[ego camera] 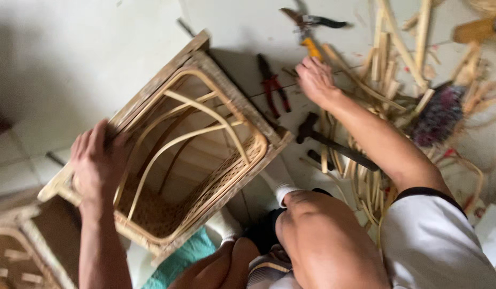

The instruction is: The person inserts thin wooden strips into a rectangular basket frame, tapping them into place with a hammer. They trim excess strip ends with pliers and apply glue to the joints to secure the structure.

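The left hand [98, 160] grips the rim of a woven rattan basket [205, 155], with the fingers curled over the near left edge of its wooden frame. The basket lies tilted on the pale floor [71, 59], its opening turned toward the camera, so the bent cane ribs inside are visible.

The right hand [315, 79] is stretched out to the far side, above a heap of cane strips [365, 160] on the floor. The fingers are bent downward and they touch the floor or the strips under them, but I cannot tell if the hand holds something, because the picture is blurred there.

Just beyond this hand lies a tool with a yellow handle [312, 47], and a little farther a pair of cutters with dark handles [312, 20]. To the left of the hand, between it and the basket, lie red pliers [273, 88]. A hammer [333, 143] with a dark head lies under the forearm, across the strips. A small brush with purple bristles [438, 115] lies at the right side, well apart from the basket.

The knees of the person are at the bottom, close to the basket.
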Demonstrator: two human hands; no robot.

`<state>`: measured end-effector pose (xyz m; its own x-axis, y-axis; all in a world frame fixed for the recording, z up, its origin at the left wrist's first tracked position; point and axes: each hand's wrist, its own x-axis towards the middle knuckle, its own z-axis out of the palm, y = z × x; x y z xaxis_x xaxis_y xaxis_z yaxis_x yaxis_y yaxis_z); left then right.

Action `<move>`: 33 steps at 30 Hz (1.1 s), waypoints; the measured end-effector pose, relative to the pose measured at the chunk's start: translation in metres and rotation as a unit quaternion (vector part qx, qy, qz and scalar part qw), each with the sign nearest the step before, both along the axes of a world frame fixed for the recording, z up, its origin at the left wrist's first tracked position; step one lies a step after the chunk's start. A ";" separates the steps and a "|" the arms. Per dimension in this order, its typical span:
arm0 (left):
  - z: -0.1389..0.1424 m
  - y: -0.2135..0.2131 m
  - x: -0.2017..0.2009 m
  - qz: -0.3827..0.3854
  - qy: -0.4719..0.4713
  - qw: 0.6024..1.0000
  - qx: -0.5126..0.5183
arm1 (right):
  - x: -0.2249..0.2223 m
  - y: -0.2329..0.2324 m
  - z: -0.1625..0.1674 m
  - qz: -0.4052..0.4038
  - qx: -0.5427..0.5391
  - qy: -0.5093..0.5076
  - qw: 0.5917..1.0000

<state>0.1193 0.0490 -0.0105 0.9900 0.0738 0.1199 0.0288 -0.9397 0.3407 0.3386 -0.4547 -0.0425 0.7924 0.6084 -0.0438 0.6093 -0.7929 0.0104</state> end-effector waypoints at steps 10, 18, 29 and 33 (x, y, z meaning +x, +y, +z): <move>-0.016 0.010 0.017 0.001 -0.028 0.999 -0.036 | 0.044 0.052 0.117 0.157 0.336 -0.088 0.925; -0.002 0.003 0.011 0.017 -0.066 0.997 -0.027 | -0.094 0.268 0.064 0.000 0.524 0.311 0.793; -0.007 0.009 0.011 0.006 -0.091 0.996 0.014 | -0.125 0.274 0.018 0.010 0.535 0.338 0.774; -0.013 0.012 0.015 0.006 -0.076 0.997 -0.001 | -0.122 0.275 0.025 0.030 0.448 0.286 0.847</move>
<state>0.1344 0.0611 -0.0237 0.9593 0.0861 0.2688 -0.0119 -0.9392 0.3431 0.2164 -0.1798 -0.0177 0.7643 0.6385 0.0905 0.3513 -0.2945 -0.8887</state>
